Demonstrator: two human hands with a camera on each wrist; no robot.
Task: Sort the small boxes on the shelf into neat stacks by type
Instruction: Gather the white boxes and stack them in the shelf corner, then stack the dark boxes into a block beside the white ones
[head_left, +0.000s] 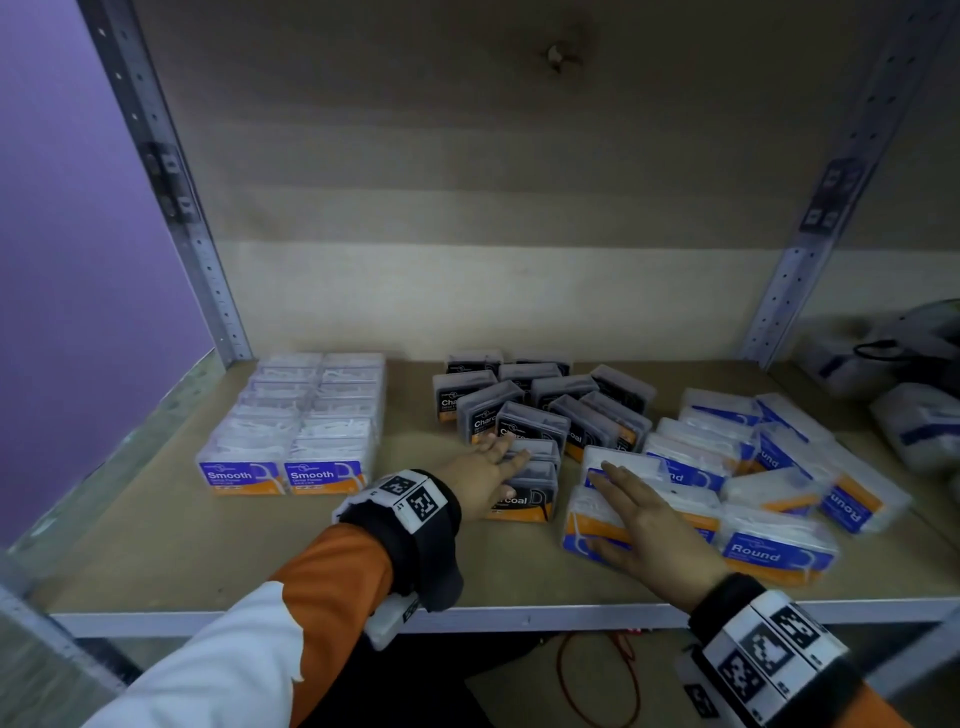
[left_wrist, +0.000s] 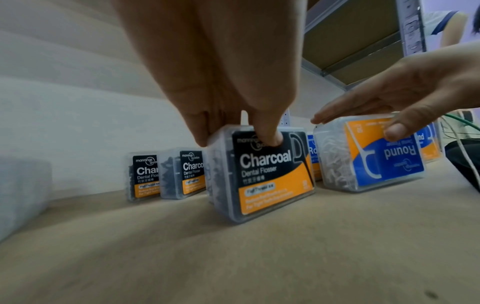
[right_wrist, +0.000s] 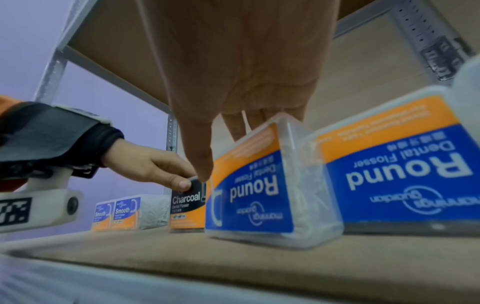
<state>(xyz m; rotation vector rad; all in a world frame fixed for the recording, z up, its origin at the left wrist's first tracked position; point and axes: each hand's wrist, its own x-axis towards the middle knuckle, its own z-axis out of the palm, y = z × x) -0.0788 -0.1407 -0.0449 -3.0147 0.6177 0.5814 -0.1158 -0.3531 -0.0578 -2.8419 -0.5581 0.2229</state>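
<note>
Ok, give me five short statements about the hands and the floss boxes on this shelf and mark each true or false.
1. The left hand grips a Charcoal box. True.
2. The right hand rests on a Smooth box. False: it lies on a Round box.
3. The Smooth boxes stand in tidy rows. True.
4. That Round box's label reads upright. False: it is upside down.
5. The Charcoal boxes sit right of the Round boxes. False: they sit left of them.

Wooden shelf under Smooth, Charcoal, Round boxes
</note>
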